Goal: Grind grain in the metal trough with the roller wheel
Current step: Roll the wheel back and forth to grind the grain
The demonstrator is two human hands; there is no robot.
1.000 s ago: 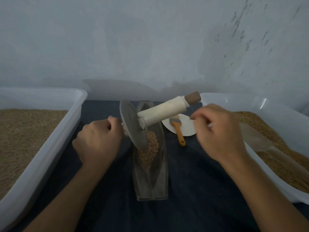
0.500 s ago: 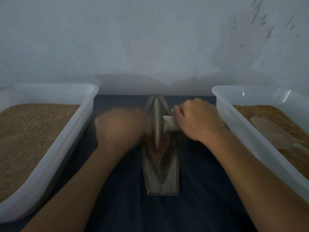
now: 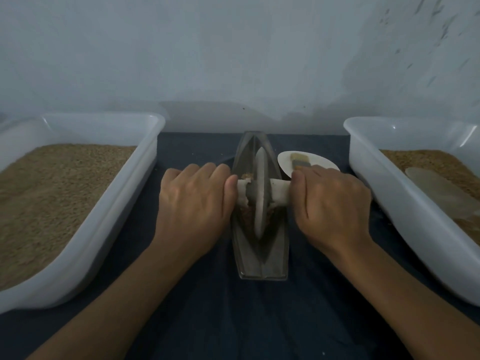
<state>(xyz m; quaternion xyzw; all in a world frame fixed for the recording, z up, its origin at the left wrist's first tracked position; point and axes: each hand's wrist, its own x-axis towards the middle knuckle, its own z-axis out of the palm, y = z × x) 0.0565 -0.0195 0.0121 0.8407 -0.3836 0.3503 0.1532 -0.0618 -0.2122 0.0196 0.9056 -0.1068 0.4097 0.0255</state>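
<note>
Two hands work a roller wheel (image 3: 260, 193) standing upright on its edge in a narrow metal trough (image 3: 260, 258), seen from the head camera looking down. The left hand (image 3: 193, 203) has its grip closed round the left end of the white-wrapped handle (image 3: 280, 192), fingers curled over the top; the right hand (image 3: 333, 203) grips the right end the same way. The handle runs crosswise through the wheel's middle, above the trough's rims. Brown grain (image 3: 245, 211) lies in the trough on both sides of the wheel, about midway along its length. The trough sits lengthwise, pointing away from the person, on a dark blue cloth (image 3: 233, 320) covering the worktop.

A white plastic tub (image 3: 109, 203) filled with grain stands to the left, a matching tub (image 3: 389, 193) to the right, the latter with a pale scoop (image 3: 439, 190) lying on its grain. Just beyond the right hand, a small white plate (image 3: 314, 161) carries a brush (image 3: 300, 162), partly hidden by the knuckles. A pale wall (image 3: 233, 53) rises behind.
</note>
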